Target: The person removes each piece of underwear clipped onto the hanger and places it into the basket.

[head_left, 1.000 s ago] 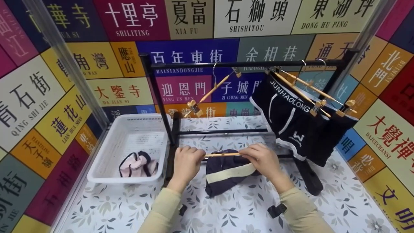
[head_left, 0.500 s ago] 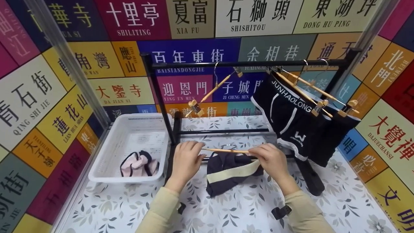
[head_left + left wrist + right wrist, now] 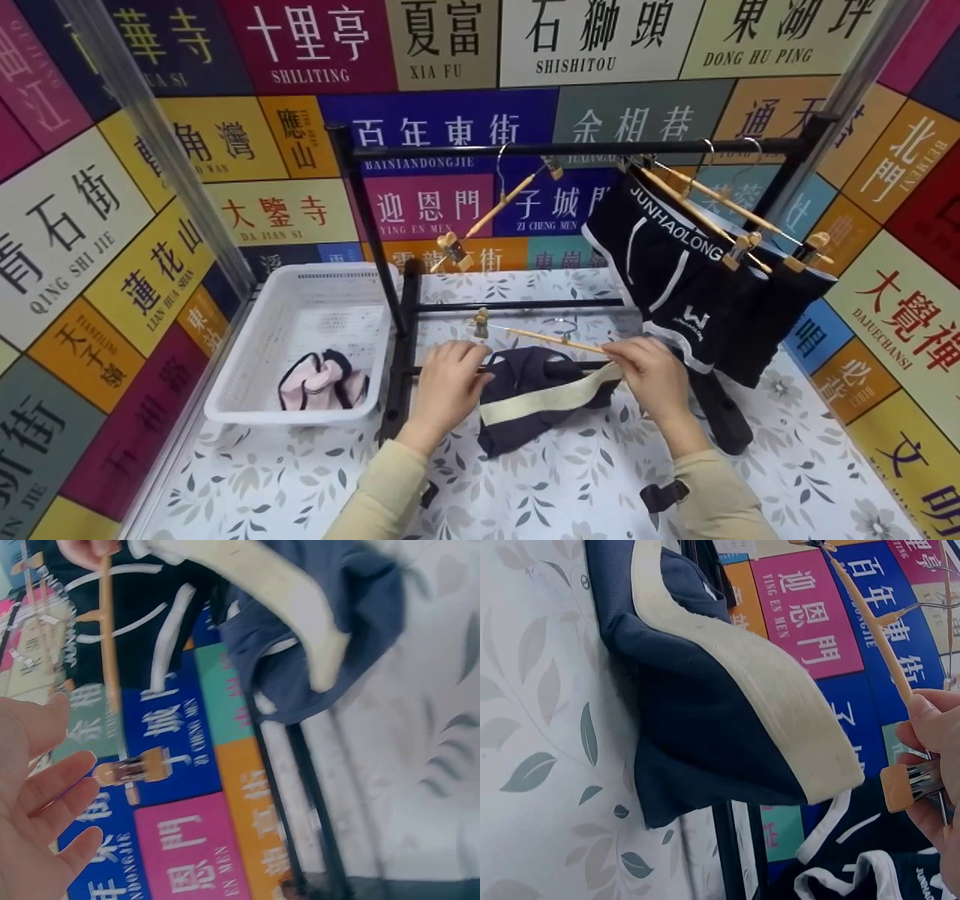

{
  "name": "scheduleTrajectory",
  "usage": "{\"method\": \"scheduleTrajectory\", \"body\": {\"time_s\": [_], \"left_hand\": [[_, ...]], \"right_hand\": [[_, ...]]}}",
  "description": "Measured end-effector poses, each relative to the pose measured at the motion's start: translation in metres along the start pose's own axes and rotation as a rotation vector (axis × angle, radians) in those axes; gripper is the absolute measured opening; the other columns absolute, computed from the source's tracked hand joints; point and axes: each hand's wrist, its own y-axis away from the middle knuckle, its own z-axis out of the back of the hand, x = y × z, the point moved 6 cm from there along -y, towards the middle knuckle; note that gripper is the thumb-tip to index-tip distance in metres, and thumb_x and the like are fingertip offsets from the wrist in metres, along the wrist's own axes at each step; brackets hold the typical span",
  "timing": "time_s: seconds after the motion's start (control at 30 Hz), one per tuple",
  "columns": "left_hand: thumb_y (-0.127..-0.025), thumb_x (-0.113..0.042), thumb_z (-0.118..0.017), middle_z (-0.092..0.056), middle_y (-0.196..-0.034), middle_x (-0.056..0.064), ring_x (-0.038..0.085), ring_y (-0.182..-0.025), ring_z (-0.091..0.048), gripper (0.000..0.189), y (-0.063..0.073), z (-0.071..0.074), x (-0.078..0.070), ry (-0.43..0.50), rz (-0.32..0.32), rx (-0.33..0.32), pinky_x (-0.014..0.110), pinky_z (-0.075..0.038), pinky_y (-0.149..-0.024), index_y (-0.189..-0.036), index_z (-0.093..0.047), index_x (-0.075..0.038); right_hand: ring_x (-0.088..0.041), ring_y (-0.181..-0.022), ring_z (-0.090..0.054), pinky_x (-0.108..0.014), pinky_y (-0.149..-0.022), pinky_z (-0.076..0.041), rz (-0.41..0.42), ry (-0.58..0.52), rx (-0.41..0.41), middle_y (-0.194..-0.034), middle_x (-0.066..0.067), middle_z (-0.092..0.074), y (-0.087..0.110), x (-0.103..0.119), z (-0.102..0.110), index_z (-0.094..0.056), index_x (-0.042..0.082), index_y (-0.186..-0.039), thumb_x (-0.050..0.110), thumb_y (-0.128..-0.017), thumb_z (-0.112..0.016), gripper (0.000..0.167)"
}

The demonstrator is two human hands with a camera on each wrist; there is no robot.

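A wooden clip hanger [image 3: 553, 339] slants over a pair of dark navy underpants [image 3: 517, 431] with a cream waistband. My right hand [image 3: 654, 379] pinches the hanger's right end; the right wrist view shows thumb and fingers around the bar beside a wooden clip [image 3: 897, 788]. The hanger's other clip [image 3: 480, 322] sticks up free at the left. My left hand [image 3: 450, 386] is beside the underpants' left edge. Its fingers [image 3: 71, 780] are spread and hold nothing in the left wrist view. The underpants lie bunched on the table at the foot of the rack.
A black rack [image 3: 585, 148] stands behind, carrying an unloaded hanger [image 3: 501, 206] and black boxer briefs [image 3: 667, 277] clipped up at the right. At left, a white basket [image 3: 225, 375] holds a pink garment with black trim [image 3: 319, 382]. Leaf-patterned cloth [image 3: 555, 495] covers the table.
My left hand has let go of the hanger's left end and lowered slightly. The right hand has drawn the hanger rightward, and its left end now points up and away.
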Motion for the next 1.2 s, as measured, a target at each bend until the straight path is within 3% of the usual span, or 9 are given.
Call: {"method": "scheduleTrajectory", "body": {"time_s": [0.2,0.4,0.63,0.83,1.2], "left_hand": [[-0.081,-0.022,-0.079,-0.065,-0.1,0.003,0.025,-0.094,-0.062,0.032,0.015,-0.026,-0.005,0.005,0.006,0.082,0.043,-0.047,-0.084,-0.108,-0.065,-0.015],[-0.082,-0.025,-0.078,-0.065,-0.104,0.003,0.025,-0.097,-0.061,0.034,0.021,-0.043,-0.002,0.005,0.058,0.173,0.044,-0.048,-0.083,-0.111,-0.065,-0.015],[-0.08,-0.029,-0.081,-0.064,-0.113,0.005,0.026,-0.103,-0.061,0.043,0.029,-0.065,-0.007,-0.007,0.062,0.266,0.045,-0.05,-0.084,-0.117,-0.064,-0.015],[-0.08,-0.036,-0.08,-0.06,-0.128,0.009,0.029,-0.116,-0.056,0.054,0.042,-0.09,-0.01,0.005,0.127,0.414,0.047,-0.047,-0.092,-0.127,-0.062,-0.016],[-0.081,-0.044,-0.078,-0.056,-0.134,0.012,0.032,-0.124,-0.051,0.067,0.054,-0.111,-0.01,0.014,0.212,0.58,0.051,-0.045,-0.093,-0.136,-0.055,-0.014]], "right_hand": [[-0.02,-0.081,-0.064,-0.03,-0.071,-0.048,-0.042,0.026,-0.024,-0.088,0.005,-0.072,0.005,-0.007,0.004,-0.079,0.016,-0.095,0.005,-0.075,-0.083,0.023],[-0.02,-0.083,-0.065,-0.029,-0.073,-0.046,-0.079,0.022,-0.035,-0.089,0.006,-0.073,0.01,-0.011,0.006,-0.08,0.016,-0.095,0.003,-0.075,-0.083,0.024],[-0.023,-0.083,-0.065,-0.03,-0.074,-0.045,-0.114,0.025,-0.031,-0.088,0.003,-0.073,0.013,-0.015,0.006,-0.079,0.015,-0.094,0.002,-0.075,-0.083,0.024],[-0.025,-0.084,-0.065,-0.032,-0.075,-0.046,-0.129,0.023,-0.041,-0.087,0.001,-0.073,0.014,-0.016,0.006,-0.079,0.014,-0.093,0.003,-0.076,-0.083,0.021],[-0.025,-0.086,-0.066,-0.032,-0.076,-0.046,-0.174,0.015,-0.035,-0.09,-0.001,-0.073,0.014,-0.018,0.008,-0.079,0.013,-0.093,0.003,-0.076,-0.083,0.02]]}}
